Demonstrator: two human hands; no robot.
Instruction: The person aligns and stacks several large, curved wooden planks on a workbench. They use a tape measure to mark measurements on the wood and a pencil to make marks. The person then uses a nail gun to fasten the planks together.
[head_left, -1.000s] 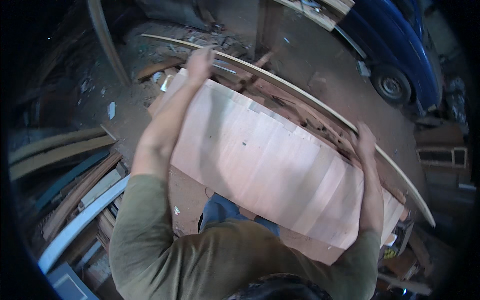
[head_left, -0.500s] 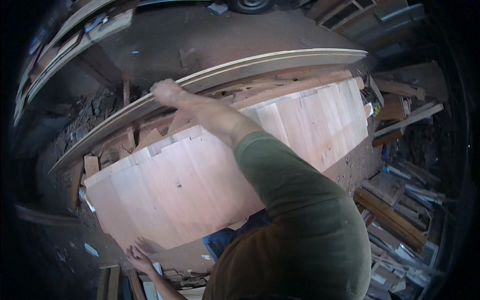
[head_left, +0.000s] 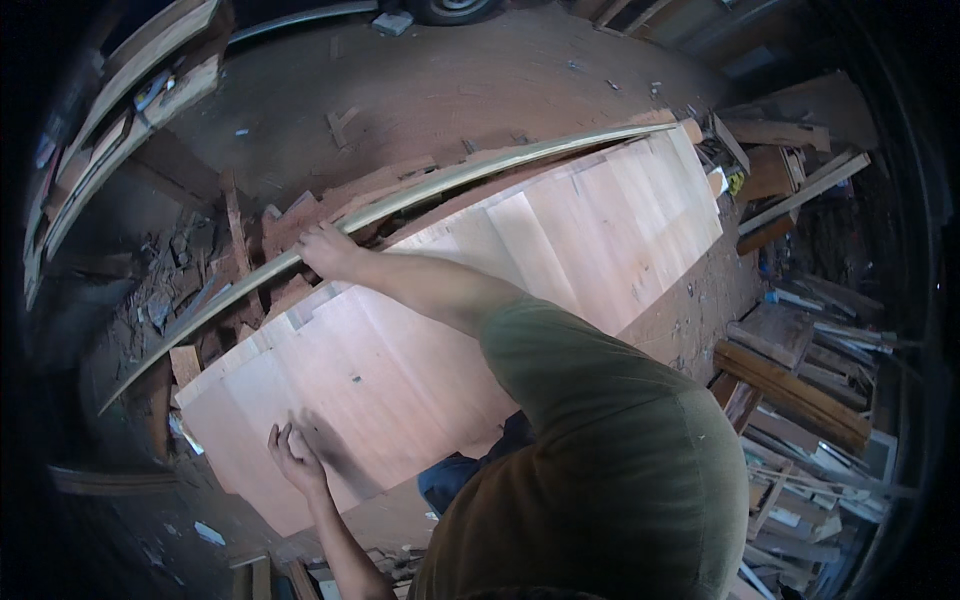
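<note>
A long, thin wooden board point(head_left: 440, 181) stands nearly on edge along the far side of a wide panel point(head_left: 400, 370) made of pale, side-by-side wood strips. With fingers curled over the board's upper edge, my right hand point(head_left: 328, 250) grips it left of its middle. The board's right end lies close to the panel's far right corner, while its left end reaches out past the panel. My left hand point(head_left: 297, 462) hovers over the panel's near left part, fingers apart and slightly bent, holding nothing; its shadow falls on the wood.
Scrap wood and offcuts point(head_left: 800, 400) are heaped on the right. At far left is a wooden rack point(head_left: 135, 120) with boards. Broken pieces point(head_left: 165, 290) litter the dirt floor behind the panel. A vehicle wheel point(head_left: 455, 8) shows at the top edge.
The board has come nearer and tilted up, so its broad face no longer shows; my right hand moved with it. My left hand rose from the panel's near edge to above its surface.
</note>
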